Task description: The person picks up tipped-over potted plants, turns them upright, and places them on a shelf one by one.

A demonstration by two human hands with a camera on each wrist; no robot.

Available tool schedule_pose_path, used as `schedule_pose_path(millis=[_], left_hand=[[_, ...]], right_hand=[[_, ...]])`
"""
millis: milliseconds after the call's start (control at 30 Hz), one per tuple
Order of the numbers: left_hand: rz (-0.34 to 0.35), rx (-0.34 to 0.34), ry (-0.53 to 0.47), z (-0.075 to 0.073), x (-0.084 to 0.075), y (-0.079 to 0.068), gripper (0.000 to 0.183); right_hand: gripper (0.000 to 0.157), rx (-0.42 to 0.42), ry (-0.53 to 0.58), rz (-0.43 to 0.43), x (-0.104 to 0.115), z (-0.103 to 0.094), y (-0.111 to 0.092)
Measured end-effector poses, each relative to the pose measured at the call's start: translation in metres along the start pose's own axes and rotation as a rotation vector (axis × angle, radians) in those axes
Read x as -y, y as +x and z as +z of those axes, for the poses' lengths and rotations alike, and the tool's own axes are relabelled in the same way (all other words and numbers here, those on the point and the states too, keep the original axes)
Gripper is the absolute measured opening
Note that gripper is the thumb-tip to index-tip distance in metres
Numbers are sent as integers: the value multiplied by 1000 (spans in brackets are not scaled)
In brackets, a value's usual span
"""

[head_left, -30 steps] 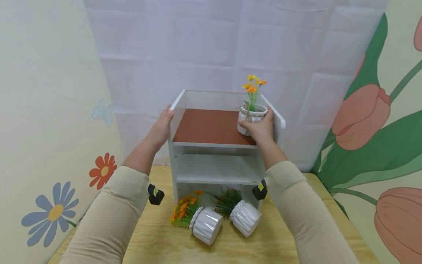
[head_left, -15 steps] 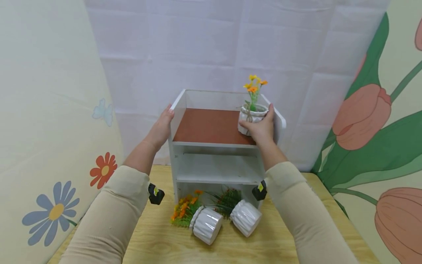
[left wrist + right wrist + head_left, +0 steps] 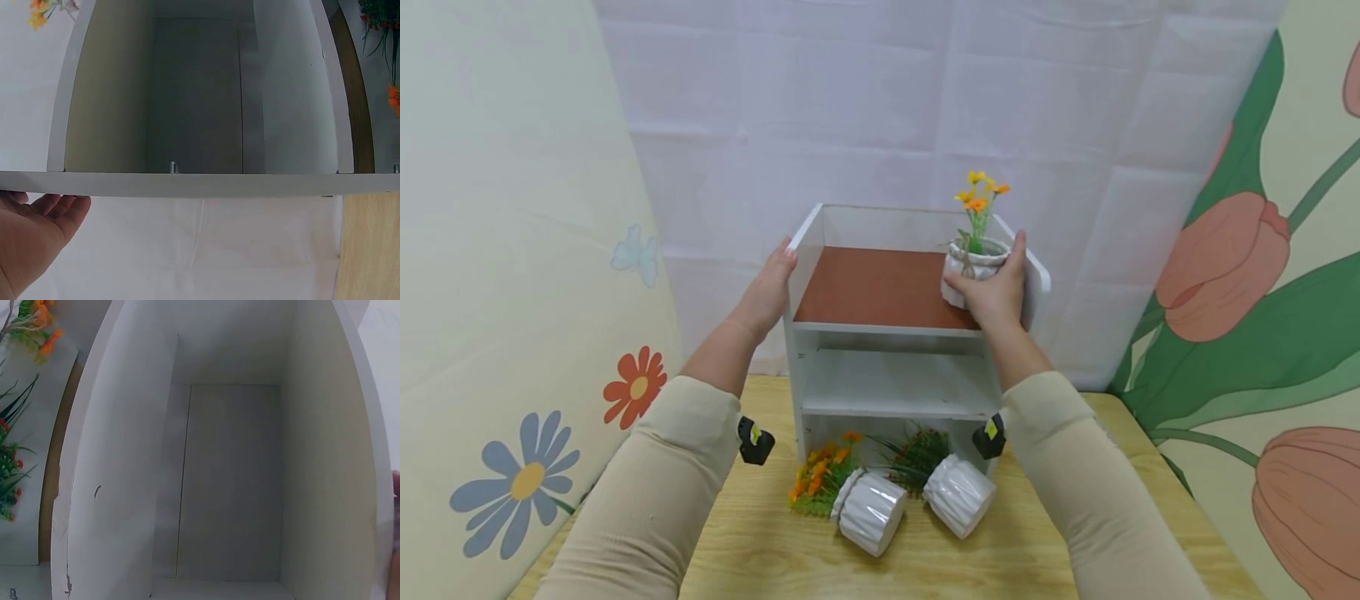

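Note:
A white ruffled flower pot point(image 3: 964, 262) with yellow and orange flowers stands upright on the brown top of a small white shelf point(image 3: 895, 328), near its right side panel. My right hand point(image 3: 997, 293) is at the pot's right, thumb against its front and index finger straight, pointing up beside the rim. The other fingers are hidden. At the shelf's left side panel, my left hand point(image 3: 765, 292) rests on the outside with its fingertips touching the board. In the left wrist view, the left hand point(image 3: 37, 234) shows these fingertips against the panel point(image 3: 206, 184).
Two more white pots lie tipped over before the bottom compartment: one with orange flowers point(image 3: 868, 510), one with dark green red-dotted foliage point(image 3: 958, 496). The shelf stands on a wooden table point(image 3: 760, 533). Behind hangs a white cloth point(image 3: 880, 100); painted walls flank both sides.
My right index finger has straightened and moved slightly up and away from the pot's rim. The pot shifted very slightly right in the view, then stayed. My left hand stays at the panel.

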State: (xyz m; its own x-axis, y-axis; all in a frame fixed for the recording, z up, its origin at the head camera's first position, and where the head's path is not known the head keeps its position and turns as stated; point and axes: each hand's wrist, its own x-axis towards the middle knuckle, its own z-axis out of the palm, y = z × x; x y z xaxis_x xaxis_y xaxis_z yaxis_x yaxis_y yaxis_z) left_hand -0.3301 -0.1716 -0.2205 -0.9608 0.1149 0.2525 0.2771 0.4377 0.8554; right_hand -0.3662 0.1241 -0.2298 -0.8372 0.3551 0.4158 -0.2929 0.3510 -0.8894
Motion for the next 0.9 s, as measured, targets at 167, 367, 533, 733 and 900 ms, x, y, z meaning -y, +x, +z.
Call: schedule_pose_path(millis=[167,367,533,733,900], left_hand=[[-5,-1,7,0,0,0,63],[-1,6,-5,0,0,0,63],[-11,4,-22,-1,1,2,62],[-7,-1,-15,-2,1,3,62],[8,-8,-18,-2,1,-1,66]], right_hand=[[122,-3,30,3,1,-1,0],[120,13,77,22,2,-7,-4],[118,48,131,44,6,-13,-8],[114,110,140,72,12,-24,-15],[112,171,97,83,15,-35,-26]])
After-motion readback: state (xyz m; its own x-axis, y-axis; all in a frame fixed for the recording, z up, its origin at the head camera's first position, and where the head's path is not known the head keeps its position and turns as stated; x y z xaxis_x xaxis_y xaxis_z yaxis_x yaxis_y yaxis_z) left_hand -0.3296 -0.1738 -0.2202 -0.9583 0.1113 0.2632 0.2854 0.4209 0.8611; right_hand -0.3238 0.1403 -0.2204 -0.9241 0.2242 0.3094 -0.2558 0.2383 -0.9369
